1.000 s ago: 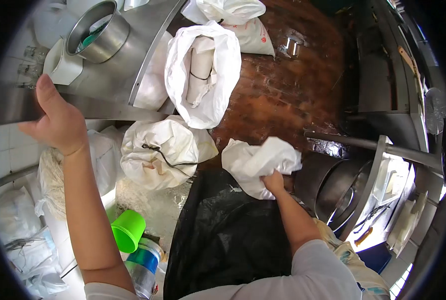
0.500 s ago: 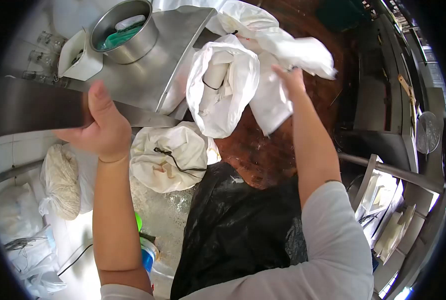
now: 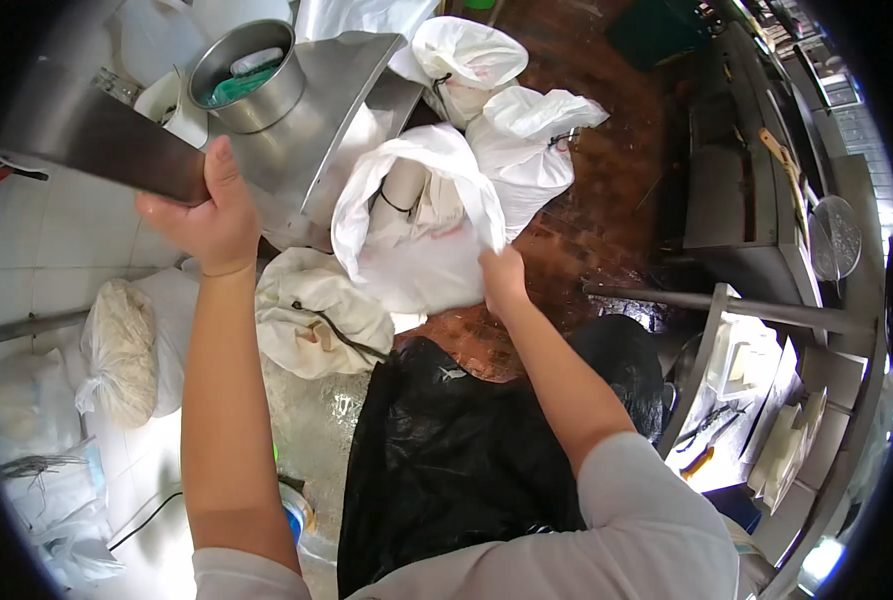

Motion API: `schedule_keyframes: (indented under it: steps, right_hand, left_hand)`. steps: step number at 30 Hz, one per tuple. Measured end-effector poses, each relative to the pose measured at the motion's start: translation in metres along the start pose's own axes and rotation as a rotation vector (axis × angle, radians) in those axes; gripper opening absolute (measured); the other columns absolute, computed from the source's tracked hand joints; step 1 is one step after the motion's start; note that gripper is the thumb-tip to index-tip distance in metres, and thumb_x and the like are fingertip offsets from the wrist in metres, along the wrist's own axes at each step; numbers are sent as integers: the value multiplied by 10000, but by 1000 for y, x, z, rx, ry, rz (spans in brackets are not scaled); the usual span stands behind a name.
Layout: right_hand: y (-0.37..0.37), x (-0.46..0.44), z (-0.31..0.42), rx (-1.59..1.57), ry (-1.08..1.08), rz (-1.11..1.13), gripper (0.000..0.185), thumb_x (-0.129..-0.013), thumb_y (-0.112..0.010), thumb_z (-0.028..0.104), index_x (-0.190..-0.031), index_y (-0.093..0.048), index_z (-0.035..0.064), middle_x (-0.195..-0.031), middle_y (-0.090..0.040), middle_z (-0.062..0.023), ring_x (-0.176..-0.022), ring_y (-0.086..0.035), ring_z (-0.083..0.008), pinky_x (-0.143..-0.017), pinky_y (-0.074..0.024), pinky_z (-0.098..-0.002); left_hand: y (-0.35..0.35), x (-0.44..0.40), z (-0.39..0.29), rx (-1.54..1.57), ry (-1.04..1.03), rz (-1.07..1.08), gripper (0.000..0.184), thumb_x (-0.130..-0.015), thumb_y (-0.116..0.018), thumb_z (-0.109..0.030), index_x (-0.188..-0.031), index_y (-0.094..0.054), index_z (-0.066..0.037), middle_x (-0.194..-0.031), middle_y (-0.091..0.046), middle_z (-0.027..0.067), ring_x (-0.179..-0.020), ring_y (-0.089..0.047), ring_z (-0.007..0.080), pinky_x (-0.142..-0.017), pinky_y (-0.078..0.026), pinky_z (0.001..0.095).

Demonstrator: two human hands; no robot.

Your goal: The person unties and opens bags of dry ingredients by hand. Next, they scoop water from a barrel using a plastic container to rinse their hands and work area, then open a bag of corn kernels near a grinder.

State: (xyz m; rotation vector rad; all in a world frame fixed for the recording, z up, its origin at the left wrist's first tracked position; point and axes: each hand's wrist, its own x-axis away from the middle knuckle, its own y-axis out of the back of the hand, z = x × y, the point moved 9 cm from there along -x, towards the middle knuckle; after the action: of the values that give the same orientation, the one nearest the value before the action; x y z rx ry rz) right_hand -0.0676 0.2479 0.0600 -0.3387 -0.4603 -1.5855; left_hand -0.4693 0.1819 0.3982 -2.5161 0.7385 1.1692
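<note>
Partly hidden, the left hand (image 3: 215,218) clasps a metal panel (image 3: 117,132), the right hand (image 3: 505,276) a white bag (image 3: 425,268).

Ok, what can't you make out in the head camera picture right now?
In the head view:
Open white bag: its bottom, hidden by its near side and the tied bundle inside.
Right hand: its fingertips, blurred at the bag's rim.
Blue tub: mostly hidden behind the left forearm.
Bright green thing: cut off by the top edge.
</note>
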Motion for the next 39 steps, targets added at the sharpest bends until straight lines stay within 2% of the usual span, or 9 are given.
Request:
schedule_keyframes:
  steps: [5, 11, 15, 17, 22, 29, 32, 35, 39]
  right_hand:
    - [109, 151, 45, -326, -164, -13, 467, -840, -575, 31, -1292, -586, -87, -1169, -679, -159, -1064, -659, -262, -966, -499, -376]
    - [203, 175, -67, -145, -197, -93, 490, -854, -657, 104, -1309, -588, -65, -1170, -676, -154, -1054, -650, -261, -940, -500, -384]
    - [205, 172, -75, -49, -177, -50, 409, -876, -656, 139, -1238, -646, -50, -1092, -706, -137, -1004, -662, -241, -867, -509, -400]
    - [183, 173, -49, 174, -79, 40, 342, -874, -666, 152, -1144, -683, -58, -1016, -720, -167, -949, -683, -283, -840, -518, -411]
    - [120, 205, 23, 779, 254, 80, 350, -825, -709, 175, -1064, -699, -80, -1012, -713, -233, -925, -694, -337, -823, -527, -430]
    - [107, 189, 47, 486, 41, 18, 294, -797, -684, 181, -923, -691, -84, -1004, -691, -312, -966, -672, -446, -840, -503, -496]
    - [116, 180, 69, 281, 37, -28, 171, -785, -700, 96, -864, -693, -55, -764, -633, -127, -691, -614, -233, -612, -466, -427]
    - [126, 181, 100, 185, -42, -100, 136, -788, -707, 72, -866, -685, -37, -753, -626, -120, -677, -615, -243, -606, -471, -431]
    - [118, 167, 114, -84, -88, -92, 141, -842, -704, 69, -927, -670, -38, -837, -674, -134, -749, -677, -277, -669, -535, -446]
  left_hand:
    - [4, 9, 1, -62, -23, -129, 463, -899, -824, -263, -1059, -510, 37, -953, -639, 100, -879, -608, 159, -770, -512, 308]
    - [2, 16, -25, -463, 406, 225, 543, -952, -738, -300, -1269, -494, 67, -1205, -622, 166, -1048, -634, 254, -935, -507, 367]
    - [16, 77, -199, 120, 702, 521, 346, -980, -696, -222, -1230, -647, 13, -1106, -677, 87, -1038, -620, 155, -910, -487, 291]
    - [34, 92, -313, 467, 439, 825, 382, -996, -672, -341, -1150, -695, 8, -1088, -685, 111, -994, -629, 232, -905, -490, 381]
    - [86, 52, -474, 1199, 400, 633, 568, -982, -590, -608, -1182, -669, -81, -1089, -670, 125, -875, -586, 280, -786, -550, 528]
    - [108, 18, -480, 1603, 431, 730, 440, -953, -663, -578, -1001, -701, -142, -1119, -631, 106, -1075, -498, 291, -939, -451, 524]
    - [123, 0, -460, 1742, 163, 674, 490, -947, -651, -609, -985, -695, -122, -1081, -622, 102, -1037, -487, 291, -927, -451, 513]
    - [133, -20, -452, 1763, 50, 653, 539, -939, -644, -635, -987, -692, -100, -1054, -610, 99, -996, -469, 282, -921, -448, 505]
    - [114, -38, -442, 1720, 354, 705, 569, -937, -642, -643, -1011, -684, -81, -1056, -593, 104, -964, -453, 265, -903, -440, 486]
